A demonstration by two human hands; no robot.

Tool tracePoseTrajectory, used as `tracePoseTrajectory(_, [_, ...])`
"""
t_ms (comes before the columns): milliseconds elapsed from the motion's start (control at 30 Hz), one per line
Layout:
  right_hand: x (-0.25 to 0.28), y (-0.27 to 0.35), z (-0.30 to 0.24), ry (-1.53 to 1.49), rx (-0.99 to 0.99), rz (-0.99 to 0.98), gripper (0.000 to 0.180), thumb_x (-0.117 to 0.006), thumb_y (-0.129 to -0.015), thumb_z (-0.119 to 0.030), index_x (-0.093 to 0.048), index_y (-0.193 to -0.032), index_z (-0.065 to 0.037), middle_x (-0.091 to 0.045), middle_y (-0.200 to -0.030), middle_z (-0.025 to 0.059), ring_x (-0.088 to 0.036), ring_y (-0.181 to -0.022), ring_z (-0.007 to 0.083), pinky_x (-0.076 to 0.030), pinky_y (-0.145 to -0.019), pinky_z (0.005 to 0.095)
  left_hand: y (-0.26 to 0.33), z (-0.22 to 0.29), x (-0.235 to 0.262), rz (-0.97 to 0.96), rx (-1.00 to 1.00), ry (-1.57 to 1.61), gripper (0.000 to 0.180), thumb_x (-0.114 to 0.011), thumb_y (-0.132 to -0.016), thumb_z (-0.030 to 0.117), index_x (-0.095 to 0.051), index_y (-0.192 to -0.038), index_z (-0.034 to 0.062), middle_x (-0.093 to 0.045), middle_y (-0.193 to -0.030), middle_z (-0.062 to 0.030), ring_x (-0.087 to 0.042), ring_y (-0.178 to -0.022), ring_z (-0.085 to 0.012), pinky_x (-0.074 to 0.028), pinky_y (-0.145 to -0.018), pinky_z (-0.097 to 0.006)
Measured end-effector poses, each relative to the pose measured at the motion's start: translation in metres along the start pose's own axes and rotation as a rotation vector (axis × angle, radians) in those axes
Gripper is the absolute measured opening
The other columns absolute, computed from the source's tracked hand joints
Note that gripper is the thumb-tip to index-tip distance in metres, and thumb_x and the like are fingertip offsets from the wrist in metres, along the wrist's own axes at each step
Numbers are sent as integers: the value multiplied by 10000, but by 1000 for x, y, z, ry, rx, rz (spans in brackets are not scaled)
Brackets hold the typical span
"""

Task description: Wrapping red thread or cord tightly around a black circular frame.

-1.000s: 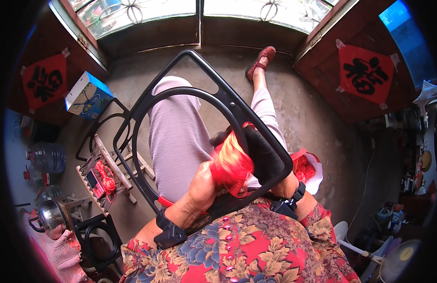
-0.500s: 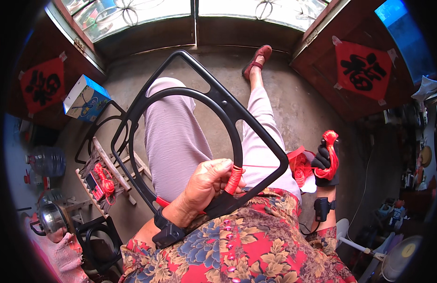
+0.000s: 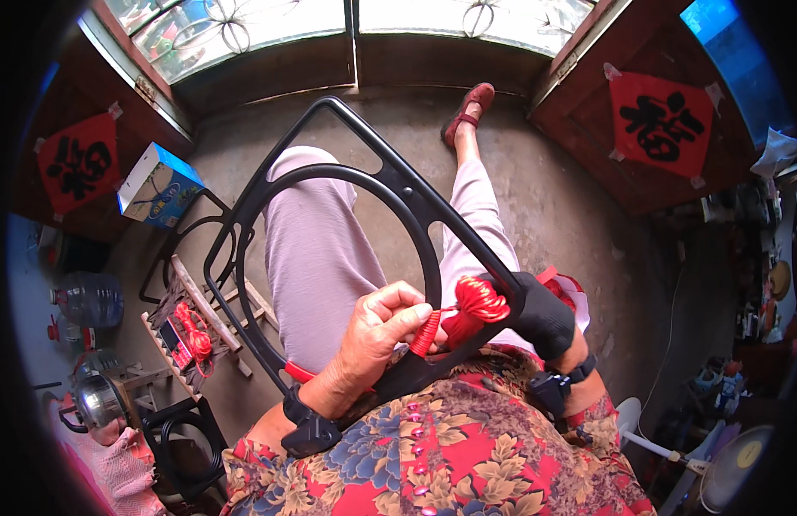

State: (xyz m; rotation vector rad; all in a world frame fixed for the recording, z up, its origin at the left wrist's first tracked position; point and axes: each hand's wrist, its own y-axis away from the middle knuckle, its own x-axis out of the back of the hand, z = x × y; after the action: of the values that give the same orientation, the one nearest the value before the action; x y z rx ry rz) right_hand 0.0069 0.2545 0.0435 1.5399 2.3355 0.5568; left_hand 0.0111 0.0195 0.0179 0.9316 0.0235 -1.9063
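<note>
A bare concrete floor (image 3: 588, 198) spreads out beneath everything. Over it reach the person's legs in pale trousers (image 3: 317, 249), and across the lap lies a black frame (image 3: 407, 190), four-cornered, with a round ring set inside its outer bars. One corner points away toward the doors, another to the person's right, and the near corner comes close to the patterned shirt (image 3: 364, 456). Left of the frame stands a low wooden stool (image 3: 208, 301); farther off is a blue-and-white box (image 3: 171, 191).

The right hand (image 3: 545, 318), in a black glove, is at the frame's right corner. Its fingers are mostly hidden there, so I cannot tell how firmly they hold anything. Just past that glove shows a red-and-white bag (image 3: 583, 311). The bare left hand (image 3: 377, 331) has thumb and fingers pinched together on the red winding described last below.

A looped bundle of red cord (image 3: 482, 299) sits just inside the frame's right corner. On the stool, a tangle of red cord (image 3: 194, 333) lies beside a small handset (image 3: 171, 337) at the near left edge. Smallest is the tight red winding (image 3: 425, 334), wrapped around the ring between the frame's right and near corners.
</note>
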Motion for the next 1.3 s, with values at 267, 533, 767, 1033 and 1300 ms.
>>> tracePoseTrajectory(267, [-26,-55,5,-101,341,-34,477,-653,-838,-138,-479,-1250,27,-567,-1168,85,-552,-1004,139,-451,-885,273,3,-3,-2,51,-141,-29,294,-581,-913,224,-577,-1100,-4,-656,-922,-65,-629,-807,-109,-504,-745,-251])
tracePoseTrajectory(533, [-45,-32,16,-89,466,30,487,-587,-860,-54,-419,-1312,10,-535,-1238,123,-513,-1128,172,-389,-989,298,2,-15,11,-5,-30,158,440,-386,-981,361,-557,-1126,-18,-656,-910,-84,-647,-814,-185,-526,-745,-300])
tracePoseTrajectory(767, [-3,-9,35,19,554,499,464,-569,-892,-131,-405,-1300,19,-580,-1124,116,-566,-997,168,-451,-899,291,1,-1,11,-87,187,217,379,-405,-951,266,-548,-1099,-52,-658,-860,-180,-658,-741,-238,-539,-730,-343])
tracePoseTrajectory(1033, [66,38,83,-957,476,284,379,-375,-995,-311,-476,-1168,10,-558,-834,22,-501,-613,99,-446,-594,230,-3,-1,8,-86,126,205,235,-515,-941,225,-574,-987,2,-656,-829,-124,-664,-713,-182,-556,-648,-276])
tracePoseTrajectory(1300, [54,33,50,-749,237,363,401,-402,-984,-318,-522,-1217,-15,-632,-1044,98,-619,-865,177,-499,-771,288,-3,3,-1,0,33,64,114,-572,-908,135,-539,-956,37,-638,-815,-84,-672,-745,-173,-565,-628,-264])
